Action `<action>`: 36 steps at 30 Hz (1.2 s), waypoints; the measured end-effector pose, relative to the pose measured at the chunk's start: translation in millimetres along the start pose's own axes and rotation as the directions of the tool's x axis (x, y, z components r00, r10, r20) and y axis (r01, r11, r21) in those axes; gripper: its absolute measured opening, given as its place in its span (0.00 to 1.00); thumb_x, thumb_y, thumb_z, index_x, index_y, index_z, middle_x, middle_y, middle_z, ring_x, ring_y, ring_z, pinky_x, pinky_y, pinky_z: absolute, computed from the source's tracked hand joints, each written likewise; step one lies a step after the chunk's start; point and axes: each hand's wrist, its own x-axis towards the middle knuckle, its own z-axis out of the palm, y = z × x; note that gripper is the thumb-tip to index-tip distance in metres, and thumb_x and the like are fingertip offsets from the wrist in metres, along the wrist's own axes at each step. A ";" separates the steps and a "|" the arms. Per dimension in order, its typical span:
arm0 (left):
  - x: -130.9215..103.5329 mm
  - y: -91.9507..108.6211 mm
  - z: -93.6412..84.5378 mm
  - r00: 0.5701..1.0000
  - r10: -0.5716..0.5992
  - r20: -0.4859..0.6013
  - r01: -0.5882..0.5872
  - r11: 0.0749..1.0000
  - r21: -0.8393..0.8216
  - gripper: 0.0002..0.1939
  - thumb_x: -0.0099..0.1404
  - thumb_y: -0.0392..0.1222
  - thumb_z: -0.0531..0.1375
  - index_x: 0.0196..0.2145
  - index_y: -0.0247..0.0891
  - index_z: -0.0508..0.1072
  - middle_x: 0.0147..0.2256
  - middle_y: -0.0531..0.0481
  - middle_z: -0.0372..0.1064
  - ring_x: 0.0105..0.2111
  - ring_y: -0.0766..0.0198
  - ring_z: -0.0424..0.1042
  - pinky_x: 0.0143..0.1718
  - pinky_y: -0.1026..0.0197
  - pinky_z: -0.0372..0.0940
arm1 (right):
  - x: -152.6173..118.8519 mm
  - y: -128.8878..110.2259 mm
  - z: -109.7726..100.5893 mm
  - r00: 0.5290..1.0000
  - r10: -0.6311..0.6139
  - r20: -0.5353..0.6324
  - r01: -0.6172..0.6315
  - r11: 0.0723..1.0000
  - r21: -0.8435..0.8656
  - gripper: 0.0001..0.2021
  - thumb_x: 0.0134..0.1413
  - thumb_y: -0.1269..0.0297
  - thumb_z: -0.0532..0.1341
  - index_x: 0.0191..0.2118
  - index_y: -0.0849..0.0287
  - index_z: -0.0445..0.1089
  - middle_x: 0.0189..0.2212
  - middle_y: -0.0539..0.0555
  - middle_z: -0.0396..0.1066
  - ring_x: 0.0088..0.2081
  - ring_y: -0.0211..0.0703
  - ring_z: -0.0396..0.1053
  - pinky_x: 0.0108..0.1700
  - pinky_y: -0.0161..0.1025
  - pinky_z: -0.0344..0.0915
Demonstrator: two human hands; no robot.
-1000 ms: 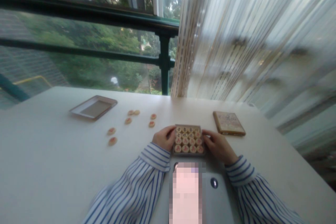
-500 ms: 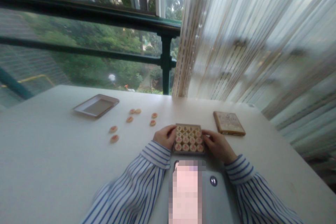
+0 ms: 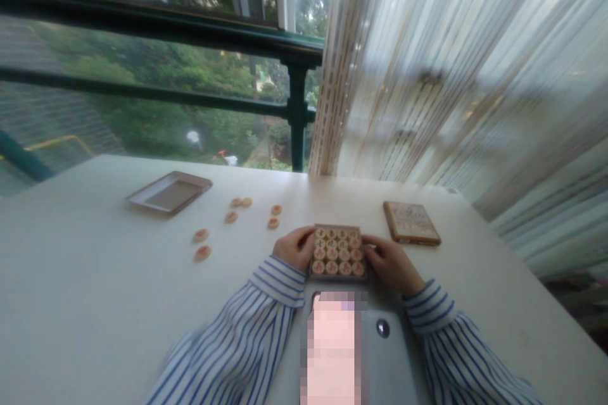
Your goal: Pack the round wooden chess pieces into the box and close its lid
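A small square box (image 3: 337, 277) stands in front of me, filled with rows of round Chinese chess pieces (image 3: 331, 254), some marked in red and some in black. My left hand (image 3: 293, 249) is closed on its left side, thumb along the edge. On the opposite side, the fingers of my right hand (image 3: 393, 264) grip the right edge. Several loose chess pieces lie on the table to the left, among them a red-marked piece (image 3: 202, 253) and another piece (image 3: 273, 223) nearer the box.
A shallow, light-coloured tray (image 3: 177, 196) lies at the back left of the white table (image 3: 95, 304). To the right is a flat brown box (image 3: 412, 223) with a printed top. Closest to me are a blurred-out phone (image 3: 331, 348) and a grey laptop-like slab (image 3: 389, 361).
The whole view has shifted slightly, so everything appears a little further left. Both hands stay on the box, and the loose pieces keep their places.
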 end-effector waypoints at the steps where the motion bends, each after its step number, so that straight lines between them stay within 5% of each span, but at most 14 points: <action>1: 0.1 -0.2 -0.2 1.000 0.000 0.002 0.000 1.000 -0.002 0.15 0.58 0.43 0.53 0.39 0.37 0.75 0.36 0.48 0.75 0.36 0.62 0.74 0.40 0.60 0.68 | -0.2 -0.5 -0.1 1.000 -0.004 -0.002 0.004 1.000 0.001 0.18 0.54 0.67 0.51 0.50 0.57 0.67 0.40 0.53 0.74 0.37 0.42 0.72 0.39 0.38 0.69; 24: 2.2 -7.8 1.6 0.998 0.010 -0.056 -0.009 1.000 0.014 0.15 0.57 0.44 0.54 0.38 0.37 0.74 0.36 0.47 0.75 0.36 0.61 0.73 0.40 0.60 0.68 | -1.4 -3.5 -0.8 1.000 0.013 -0.019 -0.014 0.998 -0.056 0.18 0.53 0.66 0.51 0.48 0.59 0.68 0.33 0.54 0.74 0.32 0.41 0.72 0.35 0.37 0.68; 29: 3.9 -13.2 3.3 0.996 0.025 -0.091 -0.023 1.000 0.020 0.14 0.57 0.42 0.54 0.38 0.37 0.74 0.36 0.47 0.74 0.36 0.62 0.73 0.40 0.60 0.68 | 1.7 4.9 -0.3 0.990 0.053 -0.134 -0.070 0.989 -0.132 0.17 0.51 0.65 0.52 0.46 0.65 0.67 0.36 0.57 0.73 0.29 0.39 0.70 0.34 0.36 0.66; 36: 8.4 -13.6 0.6 0.976 0.127 -0.176 -0.131 0.991 -0.010 0.12 0.56 0.39 0.54 0.36 0.35 0.73 0.35 0.46 0.74 0.33 0.63 0.73 0.36 0.61 0.70 | 6.7 15.7 5.1 0.968 -0.054 -0.243 0.009 0.983 -0.184 0.14 0.50 0.66 0.52 0.40 0.62 0.70 0.34 0.56 0.73 0.31 0.40 0.69 0.35 0.37 0.65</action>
